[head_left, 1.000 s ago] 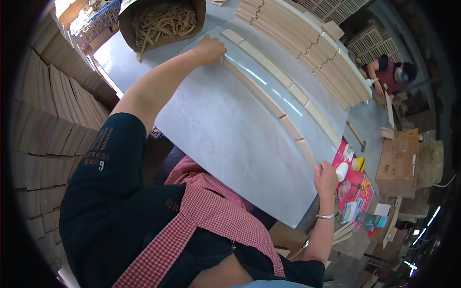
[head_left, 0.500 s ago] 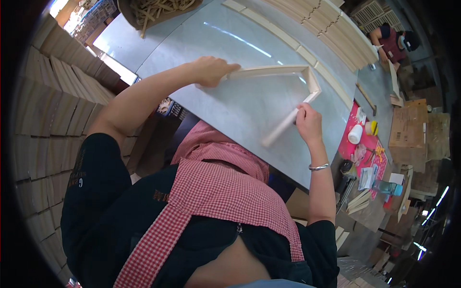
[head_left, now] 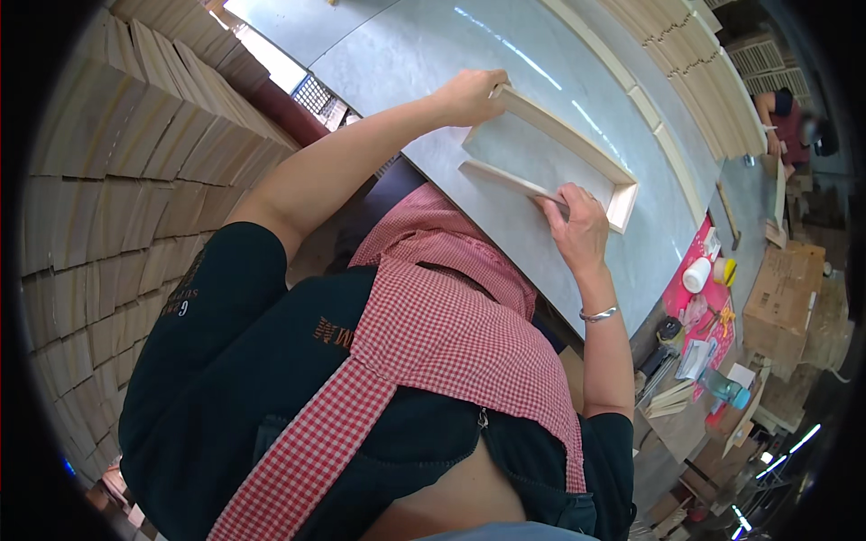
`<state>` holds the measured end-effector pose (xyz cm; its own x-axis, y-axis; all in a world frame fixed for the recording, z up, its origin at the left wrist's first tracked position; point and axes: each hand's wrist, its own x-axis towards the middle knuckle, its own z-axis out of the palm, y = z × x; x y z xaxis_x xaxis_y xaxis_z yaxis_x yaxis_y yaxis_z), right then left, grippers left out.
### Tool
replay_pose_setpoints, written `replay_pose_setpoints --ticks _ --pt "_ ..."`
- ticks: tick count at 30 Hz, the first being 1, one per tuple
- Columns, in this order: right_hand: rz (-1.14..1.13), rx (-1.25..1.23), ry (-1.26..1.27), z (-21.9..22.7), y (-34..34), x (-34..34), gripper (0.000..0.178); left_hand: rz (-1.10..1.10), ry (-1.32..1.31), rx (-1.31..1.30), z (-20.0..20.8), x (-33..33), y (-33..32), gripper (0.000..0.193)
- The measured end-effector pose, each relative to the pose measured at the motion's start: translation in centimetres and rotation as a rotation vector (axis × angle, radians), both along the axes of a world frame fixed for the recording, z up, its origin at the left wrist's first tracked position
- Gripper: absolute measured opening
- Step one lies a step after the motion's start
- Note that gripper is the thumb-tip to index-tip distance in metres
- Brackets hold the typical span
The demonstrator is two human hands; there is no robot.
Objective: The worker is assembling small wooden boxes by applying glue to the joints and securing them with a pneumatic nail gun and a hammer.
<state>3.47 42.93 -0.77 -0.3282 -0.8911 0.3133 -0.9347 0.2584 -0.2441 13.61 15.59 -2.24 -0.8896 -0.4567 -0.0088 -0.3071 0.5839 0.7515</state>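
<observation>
Now the jointed pale wooden strip [head_left: 568, 132] is a not-quite-closed rectangle on the smooth grey desk [head_left: 397, 77]
Nearly straight a second ago; left hand [head_left: 469, 97] clamps a corner, right hand [head_left: 582, 225] pinches the near side.

There is one frame [head_left: 568, 138] and apparently one hammer [head_left: 725, 210].

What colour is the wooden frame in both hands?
Pale cream-tan; the wooden frame shows best in the head view.
</observation>
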Motion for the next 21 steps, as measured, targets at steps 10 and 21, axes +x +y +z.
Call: replay_pose_setpoints --ticks 10,21 --pt "-0.025 -0.021 0.086 -1.0 -0.9 0.2 0.021 0.048 -0.001 -0.031 -0.5 -0.2 1.0 0.035" --pt "-0.044 -0.035 0.080 -1.2 -0.8 0.2 0.022 -0.262 0.055 0.586 -1.2 4.9 -0.5 0.092"
